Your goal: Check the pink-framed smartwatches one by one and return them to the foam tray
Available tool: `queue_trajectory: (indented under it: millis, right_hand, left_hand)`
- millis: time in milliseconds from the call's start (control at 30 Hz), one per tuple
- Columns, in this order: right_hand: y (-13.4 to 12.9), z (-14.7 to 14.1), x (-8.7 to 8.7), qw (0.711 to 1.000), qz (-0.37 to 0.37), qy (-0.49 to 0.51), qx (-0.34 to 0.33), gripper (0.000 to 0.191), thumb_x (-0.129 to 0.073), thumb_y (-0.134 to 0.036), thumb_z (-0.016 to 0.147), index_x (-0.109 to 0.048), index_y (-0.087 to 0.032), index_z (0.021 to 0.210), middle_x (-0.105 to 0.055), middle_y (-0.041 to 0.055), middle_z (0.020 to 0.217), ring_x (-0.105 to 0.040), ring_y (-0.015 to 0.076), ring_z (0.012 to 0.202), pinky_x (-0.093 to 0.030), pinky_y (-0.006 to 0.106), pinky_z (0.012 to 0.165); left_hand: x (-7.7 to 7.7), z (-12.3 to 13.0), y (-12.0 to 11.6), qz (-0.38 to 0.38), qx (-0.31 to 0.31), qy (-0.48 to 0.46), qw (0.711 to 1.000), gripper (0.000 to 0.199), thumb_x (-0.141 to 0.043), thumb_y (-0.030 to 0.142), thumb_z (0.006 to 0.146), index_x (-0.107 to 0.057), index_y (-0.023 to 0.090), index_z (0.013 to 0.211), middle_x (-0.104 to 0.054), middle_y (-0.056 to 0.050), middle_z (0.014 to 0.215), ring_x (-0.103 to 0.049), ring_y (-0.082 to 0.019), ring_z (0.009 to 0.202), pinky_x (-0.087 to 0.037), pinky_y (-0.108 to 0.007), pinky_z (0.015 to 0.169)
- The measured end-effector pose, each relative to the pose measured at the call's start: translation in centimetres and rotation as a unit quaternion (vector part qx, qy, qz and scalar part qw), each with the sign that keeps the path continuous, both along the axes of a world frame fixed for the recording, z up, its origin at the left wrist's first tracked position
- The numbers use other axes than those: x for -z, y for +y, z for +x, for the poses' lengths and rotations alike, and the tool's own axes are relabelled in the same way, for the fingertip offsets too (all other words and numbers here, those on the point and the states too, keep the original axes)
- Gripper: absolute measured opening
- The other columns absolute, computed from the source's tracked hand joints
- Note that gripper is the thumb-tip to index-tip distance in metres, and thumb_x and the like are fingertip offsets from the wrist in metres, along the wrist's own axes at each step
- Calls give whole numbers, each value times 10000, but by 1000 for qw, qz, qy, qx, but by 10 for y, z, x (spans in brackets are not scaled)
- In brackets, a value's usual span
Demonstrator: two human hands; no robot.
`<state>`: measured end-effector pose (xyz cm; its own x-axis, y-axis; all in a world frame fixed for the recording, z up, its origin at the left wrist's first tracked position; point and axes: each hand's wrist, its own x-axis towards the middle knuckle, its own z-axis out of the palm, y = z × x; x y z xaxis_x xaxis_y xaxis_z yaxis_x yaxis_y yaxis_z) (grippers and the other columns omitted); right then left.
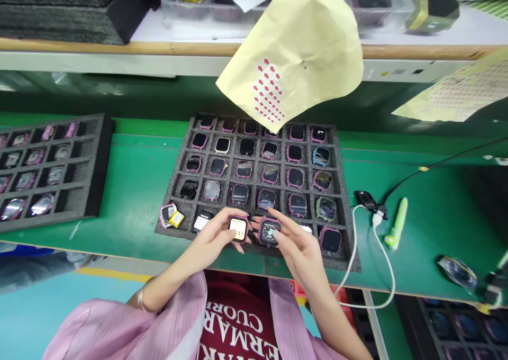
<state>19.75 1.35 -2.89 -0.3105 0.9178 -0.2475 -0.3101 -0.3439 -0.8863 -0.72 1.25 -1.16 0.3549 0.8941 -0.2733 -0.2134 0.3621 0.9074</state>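
A small pink-cased watch body with a yellowish label is pinched in the left hand, fingers closed around its edges so that the labelled face is turned upward, apparently for reading. A second pink-cased watch body, dark screen up, is gripped in the right hand, thumb and forefinger closed on its sides; the two pieces are held side by side, nearly touching, as if for comparison.

Both hands are positioned over the near edge of a black foam tray, whose compartments just beyond the fingers are each occupied by one watch body, screens upward and kept apart by the foam walls. Left of the left hand, a loose watch part is lying at the tray's corner. Right of the right hand, a white cable and a green pen-like tool are lying on the green bench. Above the hands, a yellow sticker sheet is hung within reach.
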Motion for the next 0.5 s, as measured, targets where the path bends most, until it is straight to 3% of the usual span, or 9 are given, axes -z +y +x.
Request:
queue_trajectory:
  millis: [167, 400, 500]
  right_hand:
    - [-1, -1, 1, 999, 23, -23, 8, 386, -620, -286, 921, -557, -270, 1302, -642, 78, 1225, -593, 278, 1140, -426, 462, 1038]
    - [-3, -6, -2, 995, 40, -81, 32, 393, -660, -269, 891, -577, -254, 1274, -681, 71, 1151, -643, 261, 1060, -474, 444, 1003]
    - [-3, -4, -3, 998, 26, -55, 14, 346, -587, -328, 937, -578, -258, 1275, -655, 80, 1201, -603, 282, 1125, -461, 464, 1007]
  left_hand:
    - [1, 1, 0, 4, 0, 8, 1000, 268, -471, 197, 893, -514, 190, 1158, -562, -57, 972, -620, -179, 872, -575, -274, 677]
    - [0, 2, -1, 3, -3, 7, 1000, 267, -530, 246, 883, -531, 186, 1143, -587, -67, 984, -614, -173, 832, -575, -285, 669]
    - [-1, 2, -1, 1, -9, -2, 1000, 266, -559, 265, 878, -541, 189, 1131, -596, -68, 987, -617, -179, 848, -576, -281, 661]
